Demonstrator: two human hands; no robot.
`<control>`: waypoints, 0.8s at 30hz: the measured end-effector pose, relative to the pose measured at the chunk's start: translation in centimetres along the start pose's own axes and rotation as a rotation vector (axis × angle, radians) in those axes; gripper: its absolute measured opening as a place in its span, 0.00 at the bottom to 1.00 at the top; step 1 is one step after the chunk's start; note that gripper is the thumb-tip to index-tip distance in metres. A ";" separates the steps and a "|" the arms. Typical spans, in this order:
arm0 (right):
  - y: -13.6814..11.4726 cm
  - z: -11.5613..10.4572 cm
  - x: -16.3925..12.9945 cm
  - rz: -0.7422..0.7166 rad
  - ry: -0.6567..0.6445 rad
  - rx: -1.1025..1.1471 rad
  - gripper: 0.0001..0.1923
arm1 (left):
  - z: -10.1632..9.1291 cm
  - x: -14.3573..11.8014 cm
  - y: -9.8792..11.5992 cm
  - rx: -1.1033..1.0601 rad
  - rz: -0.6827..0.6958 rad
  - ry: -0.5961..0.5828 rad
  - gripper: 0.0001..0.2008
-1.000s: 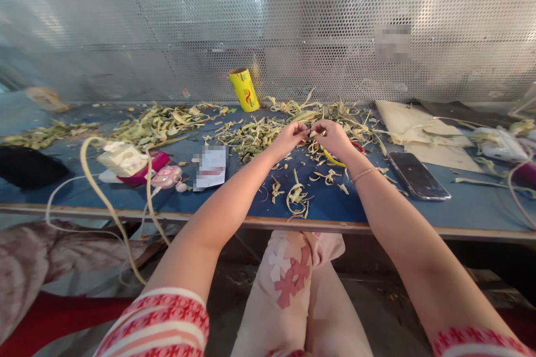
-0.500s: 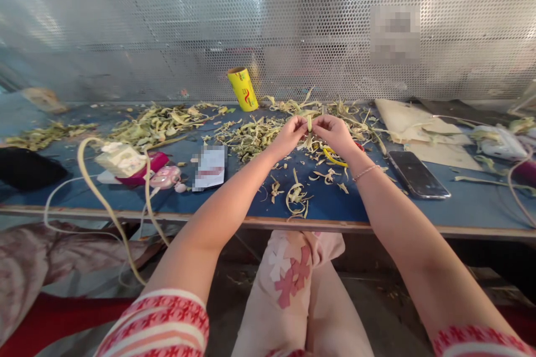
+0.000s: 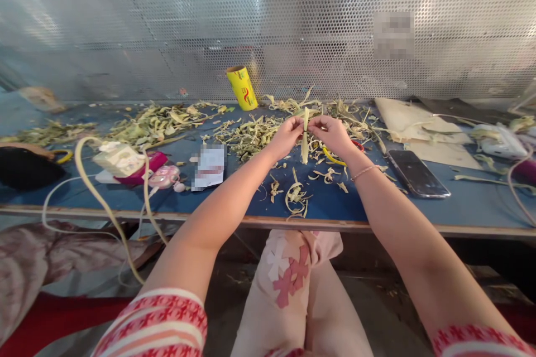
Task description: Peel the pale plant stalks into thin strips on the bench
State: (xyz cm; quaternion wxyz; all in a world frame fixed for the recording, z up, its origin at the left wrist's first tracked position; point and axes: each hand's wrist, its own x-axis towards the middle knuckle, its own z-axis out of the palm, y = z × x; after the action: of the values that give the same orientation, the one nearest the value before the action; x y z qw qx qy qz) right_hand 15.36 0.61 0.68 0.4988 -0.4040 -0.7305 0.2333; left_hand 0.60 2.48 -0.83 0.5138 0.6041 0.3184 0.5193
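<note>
Head view — leaf scraps [image 3: 251, 136] beside phone [image 3: 416, 174]

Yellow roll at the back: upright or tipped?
Tipped. The yellow roll leans left against the perforated wall, open end up, base on the blue table.

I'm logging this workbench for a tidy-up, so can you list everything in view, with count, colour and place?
leaf strip: one, pale yellow-green, pinched between both hands, hanging upright.
leaf scraps: many, green-yellow, strewn along the back and middle of the table.
table: one, blue top, across the view.
yellow roll: one, yellow, tilted at the back by the mesh wall.
phone: one, black, flat, right of the hands.
scissors: one pair, yellow and red handles, mostly hidden under the right hand.
paper card: one, white, left of centre.
pink gadget: one, pink, left.
left hand: pinching the strip.
right hand: pinching the strip.
</note>
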 end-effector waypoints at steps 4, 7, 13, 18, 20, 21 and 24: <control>0.3 0.0 0.1 -0.013 -0.004 -0.035 0.06 | 0.1 -0.2 0.4 -0.041 -0.011 -0.024 0.08; 0.8 0.1 0.3 -0.013 -0.027 -0.020 0.07 | 0.0 -0.2 0.4 -0.036 -0.011 -0.021 0.08; 1.5 0.2 0.8 0.023 -0.049 0.061 0.07 | -0.2 -0.1 0.1 -0.037 0.021 0.006 0.07; 1.5 0.1 0.9 0.064 -0.048 0.106 0.07 | -0.4 0.2 -0.5 0.010 0.086 -0.016 0.06; 1.5 0.0 0.9 0.075 -0.065 0.109 0.07 | -0.5 0.3 -0.5 0.064 0.114 -0.020 0.06; 1.6 0.0 0.9 0.081 -0.076 0.108 0.08 | -0.6 0.3 -0.4 0.099 0.126 -0.021 0.07; 1.7 0.0 0.9 0.110 -0.086 0.113 0.08 | -0.6 0.2 0.0 0.205 0.154 -0.027 0.09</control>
State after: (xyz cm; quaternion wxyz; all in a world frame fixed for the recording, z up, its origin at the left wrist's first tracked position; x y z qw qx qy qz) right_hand 15.84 2.35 -0.07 0.4756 -0.4041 -0.7136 0.3184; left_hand 0.08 2.83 -0.85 0.4123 0.6830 0.3156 0.5138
